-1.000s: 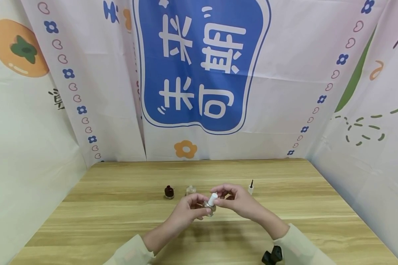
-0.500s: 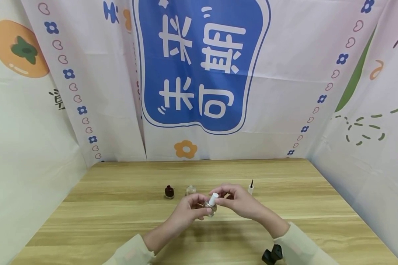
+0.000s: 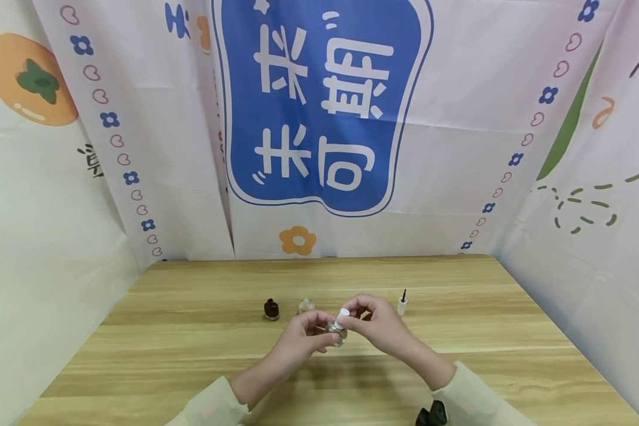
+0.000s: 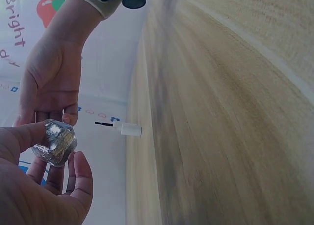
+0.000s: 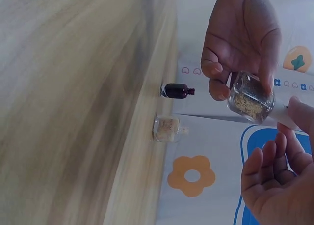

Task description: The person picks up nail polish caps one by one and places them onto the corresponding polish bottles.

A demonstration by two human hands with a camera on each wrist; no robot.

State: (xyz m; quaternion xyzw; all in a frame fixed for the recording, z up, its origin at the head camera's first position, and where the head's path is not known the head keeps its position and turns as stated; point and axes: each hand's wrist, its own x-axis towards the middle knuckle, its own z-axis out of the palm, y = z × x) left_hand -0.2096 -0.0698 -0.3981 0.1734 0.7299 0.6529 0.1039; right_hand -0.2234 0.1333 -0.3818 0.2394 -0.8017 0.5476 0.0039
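Observation:
My left hand [image 3: 298, 340] holds a small clear glass nail polish bottle [image 5: 250, 99] between thumb and fingers, raised over the table. Gold glitter shows inside the glass in the right wrist view. The bottle's white cap [image 3: 343, 317] points up and tilts a little to the right. Thumb and fingertips of my right hand [image 3: 384, 329] pinch this cap, which sits at the bottle's neck. From the left wrist, the faceted base of the bottle faces the camera, and the cap is hidden behind it.
Behind the hands stand an uncapped dark red polish bottle [image 3: 271, 309] and a clear bottle [image 3: 306, 305] with pale contents. Further right, a white cap [image 3: 402, 306] stands with its dark brush upward. Printed cloth [image 3: 442, 177] encloses the wooden table [image 3: 191, 319].
My right hand's thumb has moved across the white cap, and its wrist has turned slightly, shifting the forearm left. The left hand and the bottle stay almost in place.

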